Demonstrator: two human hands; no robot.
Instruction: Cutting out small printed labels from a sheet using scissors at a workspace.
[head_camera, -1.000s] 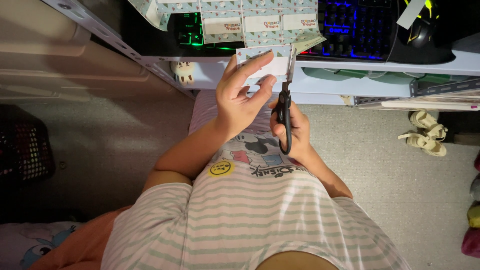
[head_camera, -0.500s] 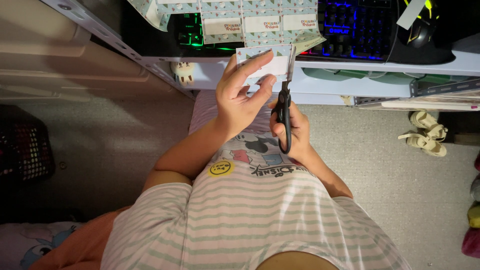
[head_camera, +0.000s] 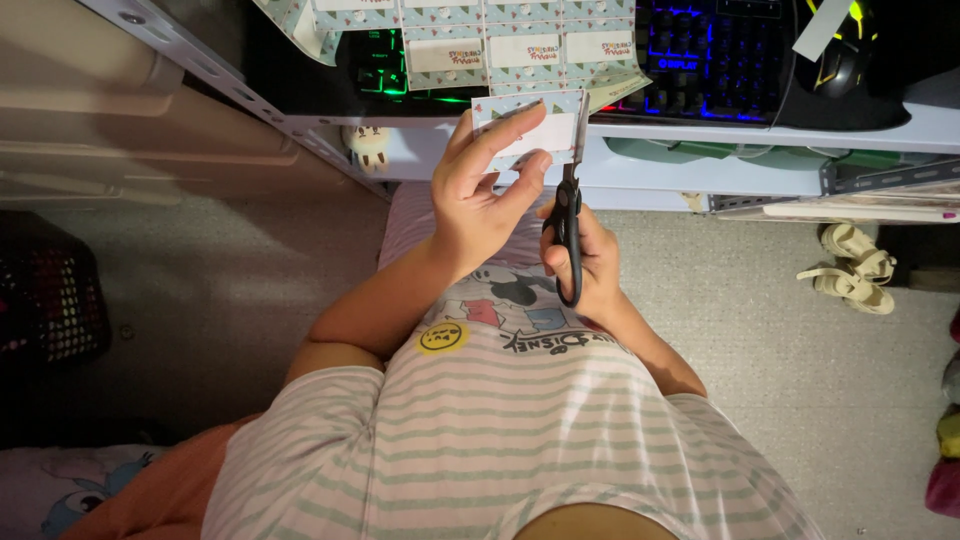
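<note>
Black scissors (head_camera: 568, 235) fill our right hand (head_camera: 590, 262); our left hand (head_camera: 480, 195) pinches the card (head_camera: 530, 125). Thumb sits near the blades; slipping risks a nick.

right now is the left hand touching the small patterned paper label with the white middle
Touching. The head view shows the left hand pinching the small patterned paper label, thumb across its white middle, while black-handled scissors in the right hand meet its right edge.

The paper card (head_camera: 527, 132) sits left of the scissors (head_camera: 569, 225), before the worktop (head_camera: 700, 140); 2 sandals (head_camera: 852, 266), seemingly, lie right on the floor (head_camera: 780, 350).
</note>
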